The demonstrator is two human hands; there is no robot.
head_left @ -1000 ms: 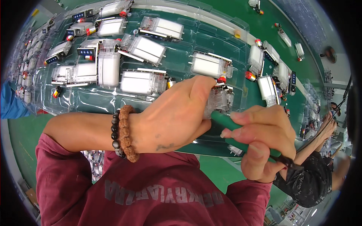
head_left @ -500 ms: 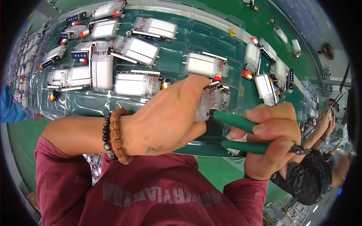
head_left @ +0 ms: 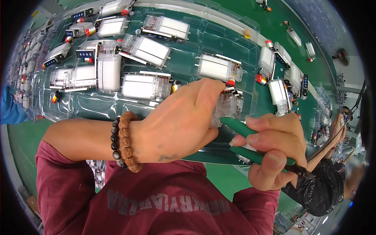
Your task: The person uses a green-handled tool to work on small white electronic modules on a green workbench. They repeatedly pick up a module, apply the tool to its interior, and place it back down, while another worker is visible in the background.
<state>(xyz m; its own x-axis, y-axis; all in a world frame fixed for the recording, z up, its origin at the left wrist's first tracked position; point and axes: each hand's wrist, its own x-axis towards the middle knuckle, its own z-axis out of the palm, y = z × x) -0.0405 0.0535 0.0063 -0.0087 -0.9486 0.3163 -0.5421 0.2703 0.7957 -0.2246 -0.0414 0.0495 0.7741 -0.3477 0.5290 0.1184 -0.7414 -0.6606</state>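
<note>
My left hand is closed around a clear plastic device assembly, with its fingers hiding most of the body. A small red-ended cylinder shows beside my left fingertips. In my right hand is a pair of green-handled pliers, gripped by the handles, with the dark jaws pointing away to the lower right. The end of one green handle meets the lower edge of the clear assembly; whether it presses on it I cannot tell. The other handle end hangs free just below.
A clear plastic tray on the green bench holds several white-bodied clear assemblies, including one just beyond my left hand. More such units lie to the right. A co-worker in black sits at the right; a blue sleeve shows at far left.
The pliers have tilted, their jaws swinging downward, and my right fingers have shifted with them. A dark tip seen earlier at the handle's end no longer shows. My left hand keeps its hold.
</note>
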